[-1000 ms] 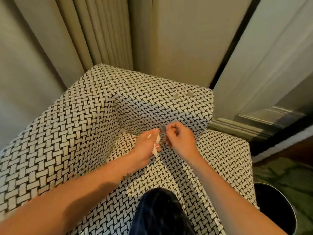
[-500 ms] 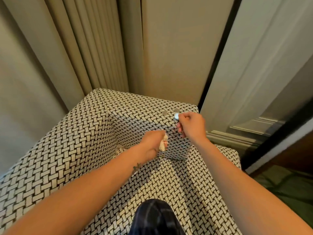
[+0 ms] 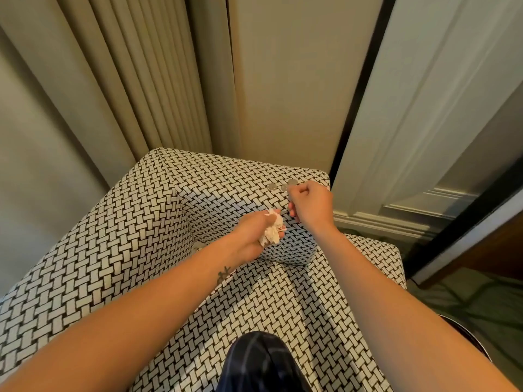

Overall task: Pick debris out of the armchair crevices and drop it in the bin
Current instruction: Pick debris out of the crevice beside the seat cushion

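Nearest, at the front edge of the black-and-white basket-weave upholstered armchair (image 3: 283, 301): a knee in dark checked cloth (image 3: 260, 363), with two bare forearms reaching over the seat on either side of it. Just off the armchair's right front corner, under the right forearm, a sliver of the dark round bin (image 3: 467, 333) on green patterned carpet (image 3: 467, 292).

Farther in, above the back of the seat and in front of the armchair's raised upholstered block: the left hand (image 3: 252, 230), fingers (image 3: 267, 222) clamped around a crumpled white tissue wad (image 3: 273, 234), the wad bulging out on the thumb side, clear of the seat.

Just beyond and to the right, the right hand (image 3: 311, 205) at the top edge of that same block, fingers curled inward, thumb and forefinger tips close together at the middle one of three small round silver coins (image 3: 272, 187) lying flat in a row on the block's top. Impossible to tell whether pinching that coin or only touching it.

Behind the armchair, pleated beige curtains (image 3: 127, 80) at its left rear, a plain cream wall panel (image 3: 283, 80) straight behind, and a pale moulded door (image 3: 424, 123) with a black edge strip off its right rear corner.
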Available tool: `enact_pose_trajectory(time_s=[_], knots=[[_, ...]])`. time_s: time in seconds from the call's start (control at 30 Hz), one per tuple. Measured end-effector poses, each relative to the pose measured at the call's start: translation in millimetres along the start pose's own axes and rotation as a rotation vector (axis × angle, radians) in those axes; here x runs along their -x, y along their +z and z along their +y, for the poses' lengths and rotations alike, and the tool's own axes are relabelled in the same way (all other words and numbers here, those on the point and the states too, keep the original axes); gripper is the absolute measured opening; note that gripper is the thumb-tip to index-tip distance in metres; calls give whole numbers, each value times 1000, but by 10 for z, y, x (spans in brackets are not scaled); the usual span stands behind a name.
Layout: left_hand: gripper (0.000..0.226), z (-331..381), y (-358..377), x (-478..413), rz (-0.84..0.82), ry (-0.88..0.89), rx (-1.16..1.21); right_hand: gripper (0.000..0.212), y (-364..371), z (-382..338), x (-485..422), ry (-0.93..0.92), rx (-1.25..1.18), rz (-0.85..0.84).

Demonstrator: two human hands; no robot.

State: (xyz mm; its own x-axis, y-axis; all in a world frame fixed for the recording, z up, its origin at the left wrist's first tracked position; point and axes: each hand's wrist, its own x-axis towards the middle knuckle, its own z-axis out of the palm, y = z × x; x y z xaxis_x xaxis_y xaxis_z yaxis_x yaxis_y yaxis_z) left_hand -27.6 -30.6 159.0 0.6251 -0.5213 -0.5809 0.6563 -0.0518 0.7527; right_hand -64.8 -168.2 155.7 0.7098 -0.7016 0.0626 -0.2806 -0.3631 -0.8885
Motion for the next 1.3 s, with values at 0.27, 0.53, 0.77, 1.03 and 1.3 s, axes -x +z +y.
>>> enact_pose_trajectory(time_s=[0.27,0.53,0.77,1.03,1.3], knots=[[33,-180,-460,66,-13,-39,12,12,133,267,484,-56,-32,-417],[27,-538,-1255,15,107,-142,57,20,737,599,605,69,73,-717],[26,-872,-1362,-245,180,-209,80,29,1171,891,532,284,65,-758],[21,-859,-1422,-421,278,-147,287,34,1535,1076,394,370,85,-773],[43,-865,-1448,-480,406,-119,403,31,1792,987,319,510,-22,-821]])
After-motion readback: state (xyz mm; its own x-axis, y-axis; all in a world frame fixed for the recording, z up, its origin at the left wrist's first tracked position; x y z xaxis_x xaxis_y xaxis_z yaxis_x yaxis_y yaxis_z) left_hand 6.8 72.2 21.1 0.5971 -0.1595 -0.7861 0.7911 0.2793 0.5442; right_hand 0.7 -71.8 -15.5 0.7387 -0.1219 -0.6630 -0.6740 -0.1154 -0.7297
